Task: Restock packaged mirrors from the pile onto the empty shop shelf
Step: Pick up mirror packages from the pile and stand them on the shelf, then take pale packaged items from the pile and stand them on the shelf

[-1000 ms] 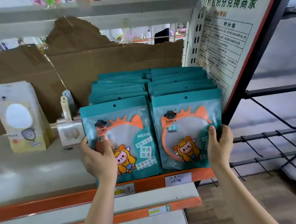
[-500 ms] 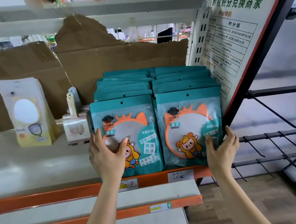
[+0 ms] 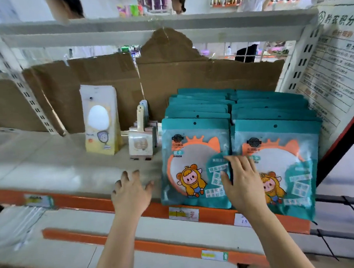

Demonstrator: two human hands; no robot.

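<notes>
Two rows of teal packaged mirrors stand upright on the shelf [image 3: 49,162], a left row [image 3: 192,164] and a right row [image 3: 281,162], each several packs deep. My right hand [image 3: 243,183] lies with spread fingers over the seam between the two front packs. Its fingers look straight and hold nothing. My left hand [image 3: 132,192] hovers open above the shelf's front edge, just left of the left row, touching no pack. Each front pack shows an orange mirror rim and a yellow cartoon figure.
A cream pack with an oval window [image 3: 99,120] and small boxed items [image 3: 142,144] stand left of the mirrors. Torn cardboard [image 3: 189,71] lines the shelf back. A printed sign [image 3: 334,72] leans at the right. An orange price rail [image 3: 218,214] runs along the front. People stand behind the shelving.
Both hands have left the outer sides of the two front packs and shifted left. The right hand now rests on the middle seam; the left hand is off the packs. The view swung left.
</notes>
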